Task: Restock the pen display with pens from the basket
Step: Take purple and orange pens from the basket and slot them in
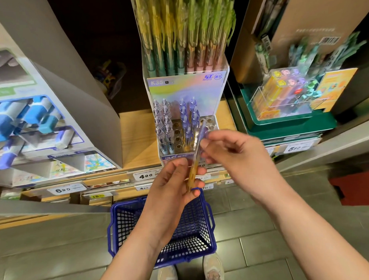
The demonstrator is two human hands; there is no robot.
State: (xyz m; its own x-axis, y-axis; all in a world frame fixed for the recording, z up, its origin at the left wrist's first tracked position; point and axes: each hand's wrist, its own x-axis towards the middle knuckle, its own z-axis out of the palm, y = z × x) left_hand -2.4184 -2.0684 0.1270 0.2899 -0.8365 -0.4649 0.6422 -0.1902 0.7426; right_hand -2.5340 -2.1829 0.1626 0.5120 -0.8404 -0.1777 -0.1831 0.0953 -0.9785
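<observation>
- Slippage is the main risk I see. The pen (193, 166) is held just in front of the pen display (184, 89), above its front edge, and a loosened pinch could send it down towards the basket (128, 221) on the floor below the display, or past it.
- Misplacement comes next. The free holes lie in a narrow column between the display's two filled groups and along its right side, so a tilted tip could catch a rim or knock a neighbouring pen askew.
- A third hazard is the taller rack of green and yellow pens rising behind the display, which a raised wrist might brush.
- The left hand (176, 182), in front of the display and lower, has its thumb and fingers curled round the pen's lower half.
- The right hand (230, 148), at the display's front right, has curled fingers; thumb and forefinger seem to pinch the pen's upper end, though blur softens this.
- The pen looks slim, with an amber lower barrel and a bluish-violet upper part, leaning slightly right at the top. Blur hides whether it is one pen or several.
- In the display, clear, purple-capped pens fill the left rows and blue ones stand beside the centre.
</observation>
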